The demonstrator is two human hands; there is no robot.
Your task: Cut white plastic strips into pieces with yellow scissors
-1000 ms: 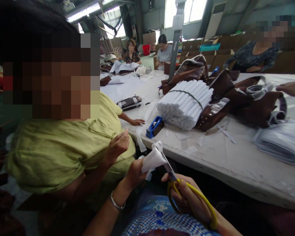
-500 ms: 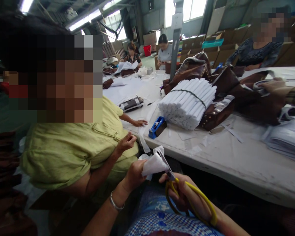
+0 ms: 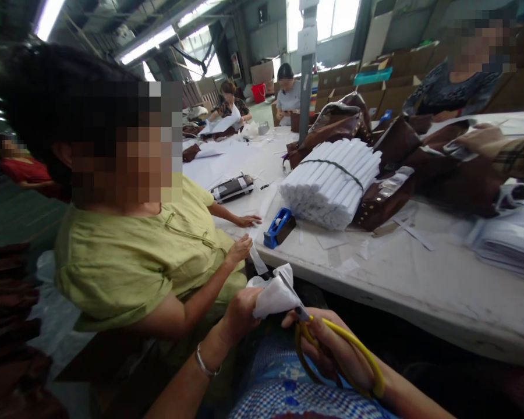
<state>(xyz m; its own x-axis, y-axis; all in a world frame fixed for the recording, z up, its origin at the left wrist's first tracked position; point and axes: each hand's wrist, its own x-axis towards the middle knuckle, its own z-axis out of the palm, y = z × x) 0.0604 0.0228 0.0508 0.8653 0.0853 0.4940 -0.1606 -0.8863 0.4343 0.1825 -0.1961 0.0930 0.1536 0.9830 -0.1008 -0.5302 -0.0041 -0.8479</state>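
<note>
My left hand point(image 3: 240, 311) is closed around a crumpled piece of white paper point(image 3: 274, 294), held over my lap below the table edge. A silver bangle sits on that wrist. My right hand point(image 3: 332, 349) grips yellow-handled scissors point(image 3: 344, 355), fingers through the loops, with the blades reaching into the paper. Both hands meet at the paper, close to a person in a green shirt point(image 3: 140, 262) seated at my left.
The white table point(image 3: 419, 285) carries a banded bundle of white paper rolls point(image 3: 332, 180), a blue tape dispenser point(image 3: 279, 227), brown leather bags point(image 3: 419, 169), paper scraps and a stack of white sheets point(image 3: 506, 238). The green-shirted person's hand pinches a white strip. Other people sit farther off.
The green-shirted person's hand has reached forward and taken a white strip at the table edge. Another person's arm has come in over the bags at right. My hands have barely shifted.
</note>
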